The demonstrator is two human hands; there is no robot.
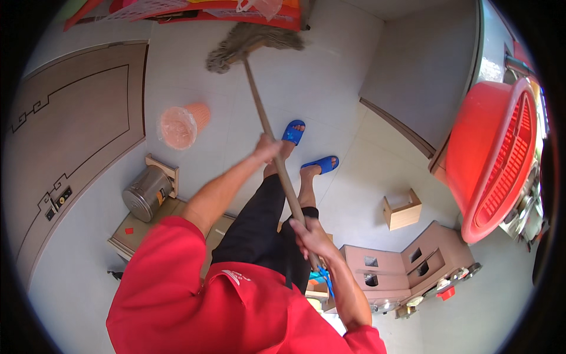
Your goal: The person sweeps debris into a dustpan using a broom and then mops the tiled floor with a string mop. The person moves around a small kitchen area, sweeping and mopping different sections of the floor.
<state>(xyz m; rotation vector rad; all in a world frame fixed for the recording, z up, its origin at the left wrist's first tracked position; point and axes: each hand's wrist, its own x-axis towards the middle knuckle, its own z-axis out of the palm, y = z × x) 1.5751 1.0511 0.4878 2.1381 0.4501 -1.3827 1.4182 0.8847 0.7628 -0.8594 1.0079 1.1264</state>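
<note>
A string mop with a long wooden handle [261, 104] slants across the view in front of me. My left hand [267, 149] grips the handle partway down and looks slightly blurred. Nearer my body, my right hand [313, 238] is closed around the upper part, just below the end where a blue cord [326, 278] is tied. The grey mop head [278, 37] rests spread out on the pale tiled floor [327, 75], close to the foot of a red rack [230, 14].
Left of the handle stands an orange wastebasket [201, 116] with a clear liner. A metal canister [146, 194] sits on a low cabinet [128, 221] near a door [79, 115]. To the right are a small wooden stool [402, 211], a large red basin [475, 146] and pinkish cabinets [376, 265].
</note>
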